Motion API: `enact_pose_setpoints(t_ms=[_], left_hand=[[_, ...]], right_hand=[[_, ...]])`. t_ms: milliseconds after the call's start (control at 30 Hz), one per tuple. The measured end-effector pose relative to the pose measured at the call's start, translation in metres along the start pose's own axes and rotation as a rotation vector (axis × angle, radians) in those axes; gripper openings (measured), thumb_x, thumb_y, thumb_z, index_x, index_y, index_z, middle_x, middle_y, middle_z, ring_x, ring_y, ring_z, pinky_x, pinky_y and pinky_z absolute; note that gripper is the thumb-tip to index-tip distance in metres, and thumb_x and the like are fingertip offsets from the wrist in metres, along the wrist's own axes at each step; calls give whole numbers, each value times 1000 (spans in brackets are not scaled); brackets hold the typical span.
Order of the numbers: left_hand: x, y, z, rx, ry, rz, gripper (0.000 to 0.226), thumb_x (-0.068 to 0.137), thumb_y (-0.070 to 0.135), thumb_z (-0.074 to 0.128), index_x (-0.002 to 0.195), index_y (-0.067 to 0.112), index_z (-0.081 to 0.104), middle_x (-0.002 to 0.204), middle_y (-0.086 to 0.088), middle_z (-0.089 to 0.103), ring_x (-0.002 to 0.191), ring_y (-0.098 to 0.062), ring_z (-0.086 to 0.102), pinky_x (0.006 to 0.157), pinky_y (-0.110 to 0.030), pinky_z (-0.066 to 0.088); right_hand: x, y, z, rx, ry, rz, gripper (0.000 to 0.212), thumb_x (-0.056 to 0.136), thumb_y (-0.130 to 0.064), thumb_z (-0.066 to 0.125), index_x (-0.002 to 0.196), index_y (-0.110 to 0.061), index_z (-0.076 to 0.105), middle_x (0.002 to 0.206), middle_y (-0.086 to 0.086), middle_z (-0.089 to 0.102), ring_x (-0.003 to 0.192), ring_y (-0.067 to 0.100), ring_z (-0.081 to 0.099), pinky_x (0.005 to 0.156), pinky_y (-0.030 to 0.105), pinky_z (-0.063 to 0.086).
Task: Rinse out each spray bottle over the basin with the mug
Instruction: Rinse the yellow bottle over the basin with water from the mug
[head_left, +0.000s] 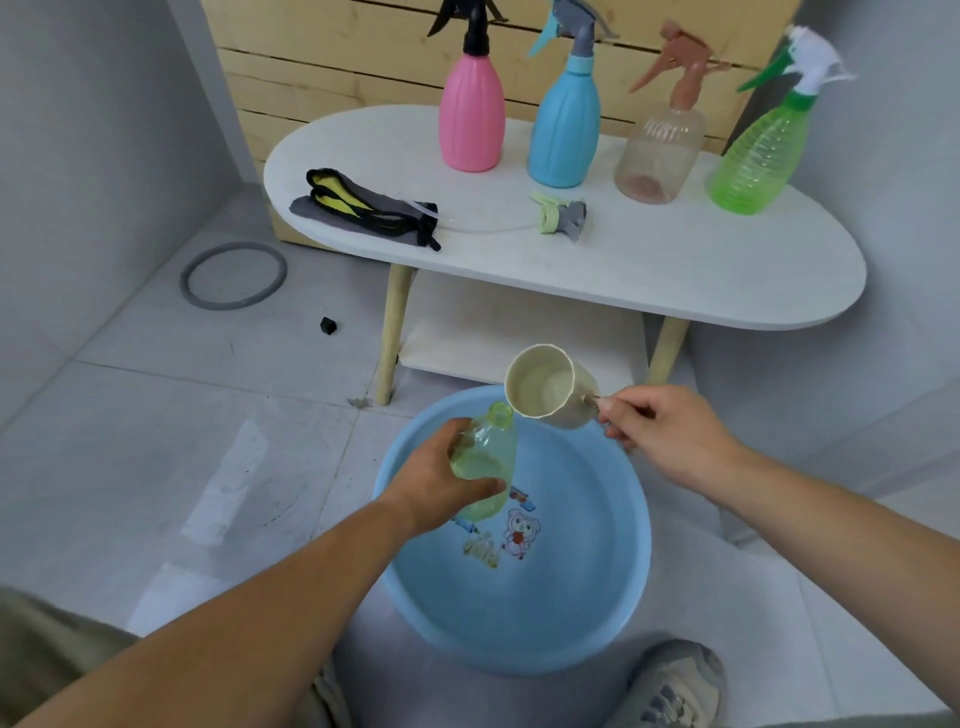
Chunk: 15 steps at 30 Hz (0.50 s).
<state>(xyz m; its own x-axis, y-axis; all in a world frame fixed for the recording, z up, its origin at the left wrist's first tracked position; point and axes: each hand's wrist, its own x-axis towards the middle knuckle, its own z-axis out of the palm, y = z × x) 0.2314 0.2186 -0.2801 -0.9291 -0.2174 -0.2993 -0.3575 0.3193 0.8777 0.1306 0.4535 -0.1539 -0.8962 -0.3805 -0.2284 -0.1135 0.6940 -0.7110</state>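
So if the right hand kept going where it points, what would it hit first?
Likely the neck of the clear pale green plastic bottle: the cream plastic mug it holds is beside it.

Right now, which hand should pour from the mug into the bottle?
The right hand. It holds the mug by its handle, tilted with the rim right beside the open mouth of the green bottle. The left hand is busy gripping that bottle over the basin.

We see spray bottles (563, 130) lining the table's (675, 270) back, a cloth (363, 208) front left, a spray head (561, 218) right of it, and the basin (582, 597) on the floor (182, 415) before the table, open bottle (485, 457) and mug (550, 384) above it.
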Motion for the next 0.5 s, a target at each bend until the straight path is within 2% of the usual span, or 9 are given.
enact_pose_setpoints(t_ms=[133,200,300,400,500], left_hand=[[0,2,-1,4,-12,12,83,73,35,90,143,30,47,129,9,62,116,-11,61,87,-21,51],[-1,3,-1,11,-9,13,84,74,34,90,145,29,46,130,9,61,117,-11,60,83,-16,48],[0,2,-2,19,-2,9,85,73,36,90,146,30,45,134,9,60,119,-11,59,86,-17,47],[0,2,-2,21,0,6,83,74,35,89,145,30,46,132,9,61,118,-10,60,80,-11,46],[2,4,-1,17,3,12,81,75,34,89,144,30,46,132,9,61,118,-11,59,82,-14,46]], right_hand=[[-3,-12,-9,-107,44,-103,31,98,-38,56,84,-17,74,79,0,73,84,26,70,79,39,53],[-3,-17,-11,-164,76,-150,33,98,-37,56,82,-13,72,74,3,70,73,18,64,71,30,49],[-3,-22,-13,-183,109,-178,30,98,-35,57,79,-19,72,60,-10,63,58,5,51,55,15,35],[-3,-24,-15,-195,111,-210,26,98,-34,57,83,-22,74,57,-28,58,63,-7,54,56,10,36],[-3,-26,-15,-232,121,-242,25,98,-36,56,91,-22,76,68,-19,61,73,-2,56,61,12,38]])
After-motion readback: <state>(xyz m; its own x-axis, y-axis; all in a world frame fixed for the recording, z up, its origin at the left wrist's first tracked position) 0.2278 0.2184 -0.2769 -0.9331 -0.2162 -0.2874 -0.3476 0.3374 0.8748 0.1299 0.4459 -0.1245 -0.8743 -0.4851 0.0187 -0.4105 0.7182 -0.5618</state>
